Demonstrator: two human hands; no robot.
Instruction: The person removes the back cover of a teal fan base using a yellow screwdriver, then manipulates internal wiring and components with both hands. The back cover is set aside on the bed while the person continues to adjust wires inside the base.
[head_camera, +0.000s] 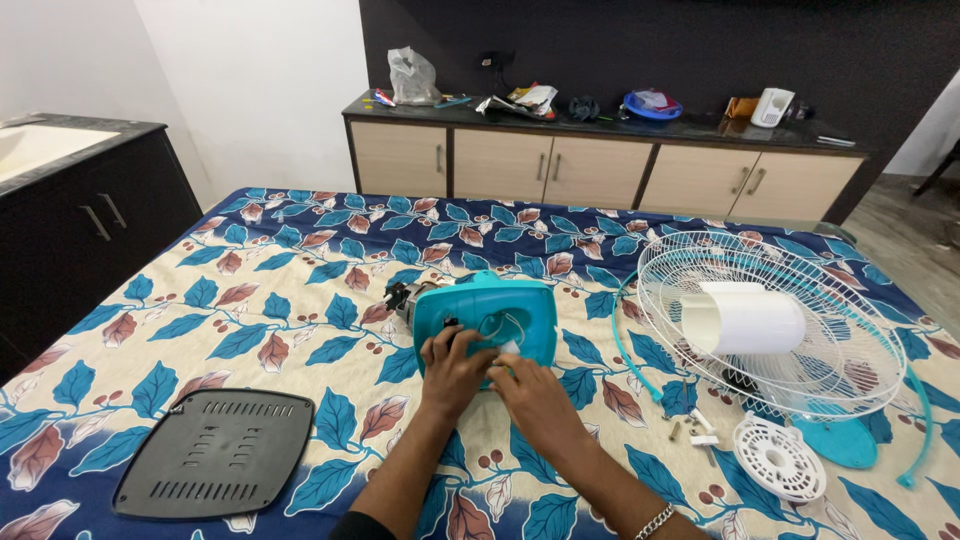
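Note:
A teal fan base housing (497, 315) lies open side up on the leaf-patterned bedsheet (290, 260), with wires showing inside and a motor part (400, 294) sticking out at its left. My left hand (452, 370) rests on the housing's near edge, fingers reaching inside. My right hand (530, 392) is beside it, fingertips pinching something small and white at the housing's opening; what it is I cannot tell.
A dark grey vented cover plate (215, 452) lies at the near left. A white fan grille (770, 335) with a white cylinder, a teal rim ring, a small round white vent cap (779, 458) and loose screws (697, 428) lie at the right. A cluttered cabinet (600, 165) stands behind.

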